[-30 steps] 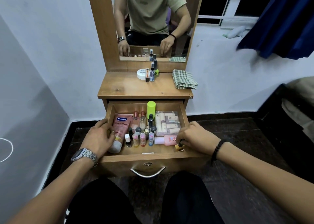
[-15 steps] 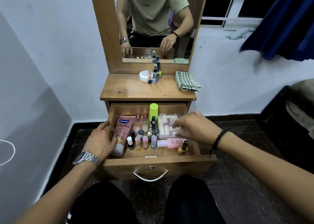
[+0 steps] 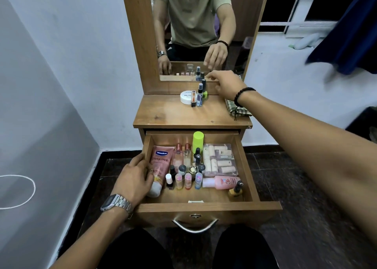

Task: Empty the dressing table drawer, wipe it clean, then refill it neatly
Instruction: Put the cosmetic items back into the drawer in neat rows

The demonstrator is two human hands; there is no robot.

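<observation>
The wooden drawer [image 3: 204,207] of the dressing table stands pulled out. It holds a pink Vaseline tube [image 3: 161,160], a row of small nail-polish bottles [image 3: 183,180], a green can [image 3: 198,140], a clear box of tubes [image 3: 220,160], a pink bottle [image 3: 224,182] and a yellow nail polish [image 3: 235,191]. My left hand [image 3: 132,179] lies over the drawer's left wall, its fingers curled on the tube's lower end. My right hand [image 3: 226,85] hovers empty above the tabletop, fingers loose, just right of a cluster of small bottles [image 3: 199,95].
A white jar [image 3: 186,96] sits beside the bottle cluster below the mirror [image 3: 193,34]. A checked cloth [image 3: 240,111] lies on the tabletop's right end, partly under my forearm. My knees are below the drawer handle [image 3: 194,227]. A wall stands at the left.
My right hand let go of the yellow nail polish at the drawer's front right, then rose and reached up over the tabletop toward the small bottles. The left hand stayed on the tube.
</observation>
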